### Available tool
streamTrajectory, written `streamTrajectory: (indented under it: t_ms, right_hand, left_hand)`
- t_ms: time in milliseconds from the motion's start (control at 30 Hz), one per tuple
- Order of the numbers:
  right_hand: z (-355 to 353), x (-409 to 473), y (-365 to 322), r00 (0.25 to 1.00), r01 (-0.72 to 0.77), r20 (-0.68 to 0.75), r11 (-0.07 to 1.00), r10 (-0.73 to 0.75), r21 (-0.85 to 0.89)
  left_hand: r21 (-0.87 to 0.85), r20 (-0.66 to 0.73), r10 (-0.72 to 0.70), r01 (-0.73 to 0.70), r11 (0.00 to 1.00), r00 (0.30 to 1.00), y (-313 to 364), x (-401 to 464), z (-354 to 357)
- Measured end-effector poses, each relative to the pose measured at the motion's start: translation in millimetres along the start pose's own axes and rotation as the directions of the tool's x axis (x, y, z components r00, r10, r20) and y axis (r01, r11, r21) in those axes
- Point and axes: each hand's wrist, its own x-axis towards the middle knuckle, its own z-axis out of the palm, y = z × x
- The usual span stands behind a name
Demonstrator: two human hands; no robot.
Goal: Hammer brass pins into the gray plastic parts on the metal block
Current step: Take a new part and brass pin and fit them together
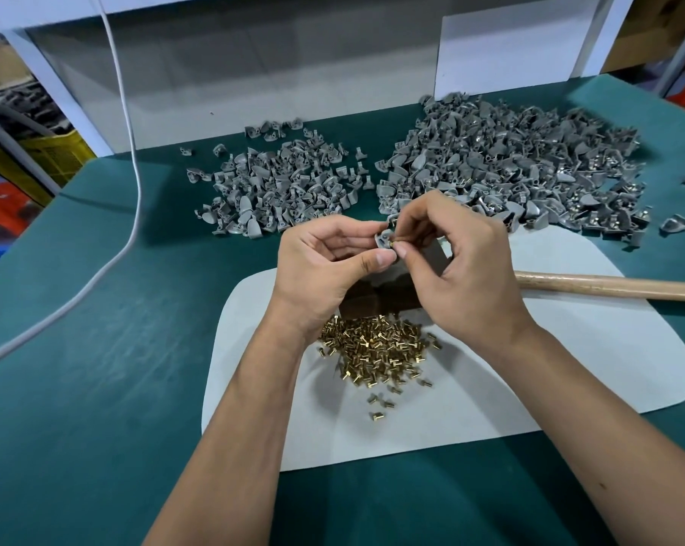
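Both hands meet above the middle of the bench. The left hand (329,262) pinches a gray plastic part (383,239) between thumb and curled fingers, and the right hand (457,262) pinches a brass pin (397,242) whose tip touches that part. Directly beneath them the dark metal block (376,299) is mostly hidden by the wrists; what lies on its top cannot be told.

At 6 o'clock from the block, touching its near edge, a heap of loose brass pins (376,354) spreads over a white mat (569,356), with a few strays trailing nearer the person. At 3 o'clock a wooden hammer handle (609,287) lies across the mat's far right corner and runs off the frame; its head is probably behind the right hand.

At 11 o'clock a smaller pile of gray parts (278,183) sits on the green table (96,348); at 1 o'clock lies a larger pile (510,167), some pieces showing brass. A white cable (136,183) trails down the left side at 9 o'clock.

The mat's near and right portions are bare, as is the table's near-left stretch.
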Motion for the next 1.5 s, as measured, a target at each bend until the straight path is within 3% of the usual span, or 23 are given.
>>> streamTrajectory:
  t_ms: [433,667,900,1233,1500]
  right_hand:
    - [-2,-4,10,1.0,-0.017,0.013,0.999,0.017,-0.04]
    - [-5,-2,13,0.996,0.09,-0.011,0.988,-0.092,-0.124]
    - [-3,-3,15,0.995,0.093,-0.004,0.984,-0.095,-0.152]
    - [0,-4,14,0.996,-0.018,-0.086,0.99,0.006,-0.143]
    - [4,-4,8,0.988,-0.092,-0.138,0.988,0.075,-0.12]
  left_hand:
    - [0.055,-0.014,0.001,0.0,0.999,1.0,-1,-2,6]
    - [0.007,-0.017,-0.041,0.041,0.999,0.999,1,-1,2]
    - [-0.063,-0.001,-0.059,0.059,0.996,0.998,2,-1,2]
    - [0.144,-0.086,0.105,-0.092,0.985,0.991,-3,-2,16]
    - [0.225,-0.154,0.097,-0.061,0.972,0.983,-6,-4,25]
